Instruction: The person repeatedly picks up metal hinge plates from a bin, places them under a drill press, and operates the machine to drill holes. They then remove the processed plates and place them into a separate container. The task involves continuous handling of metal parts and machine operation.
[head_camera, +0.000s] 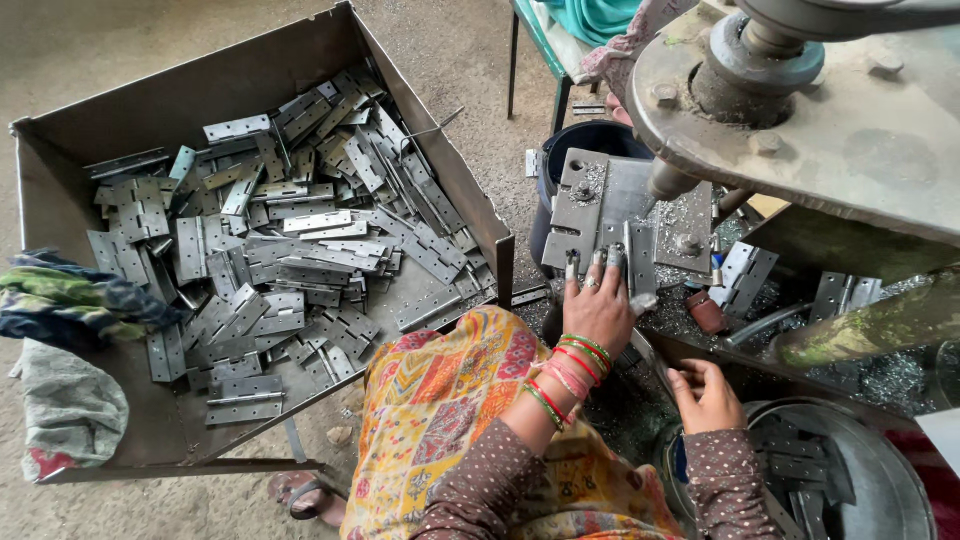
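Note:
My left hand (598, 305), with bangles on its wrist, presses a grey metal hinge (638, 255) flat against the steel work plate (600, 205) of a drill press, right under the drill tip (662, 182). My right hand (706, 397) hovers low by my knee above a round metal basin (880, 480) that holds several drilled hinges; its fingers are curled and I cannot see anything in it. Metal shavings cover the plate and the machine bed.
A big open metal tray (190, 110) at left holds several loose hinges, with rags (70, 310) draped on its left rim. A dark bucket (590, 140) stands behind the plate. The heavy machine head (820, 110) overhangs at top right. More hinges (745, 275) lie on the bed.

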